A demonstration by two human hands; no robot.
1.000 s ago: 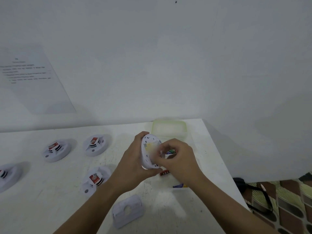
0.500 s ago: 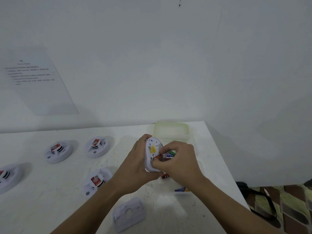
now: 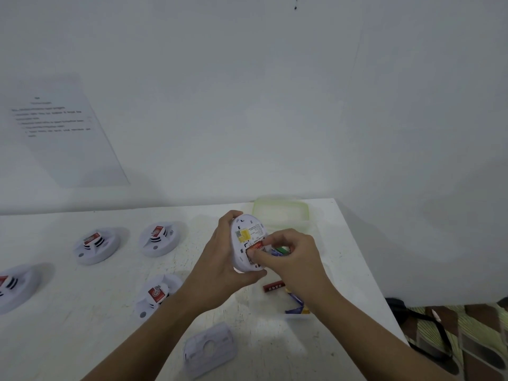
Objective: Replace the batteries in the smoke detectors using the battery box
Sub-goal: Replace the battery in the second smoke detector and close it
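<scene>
My left hand (image 3: pixel 220 268) grips a round white smoke detector (image 3: pixel 245 234) tilted on edge, its back with a yellow label turned to me. My right hand (image 3: pixel 291 259) pinches a red battery (image 3: pixel 257 246) at the detector's battery slot. Under my right hand sits the clear battery box (image 3: pixel 298 314) with red, blue and green batteries showing; most of the box is hidden. A detached white mounting plate (image 3: pixel 210 349) lies near the table's front edge.
Several other white smoke detectors stand on the white table (image 3: pixel 82 325): two at the back (image 3: pixel 96 245) (image 3: pixel 160 239), one at the left edge (image 3: pixel 13 287), one beside my left forearm (image 3: pixel 156 294). The box's greenish lid (image 3: pixel 280 213) lies behind. The table's right edge drops to a patterned floor with a black cable (image 3: pixel 428 334).
The detector's labelled back has turned more toward me. My right fingers have shifted lower on it, now pinching the red battery at the slot.
</scene>
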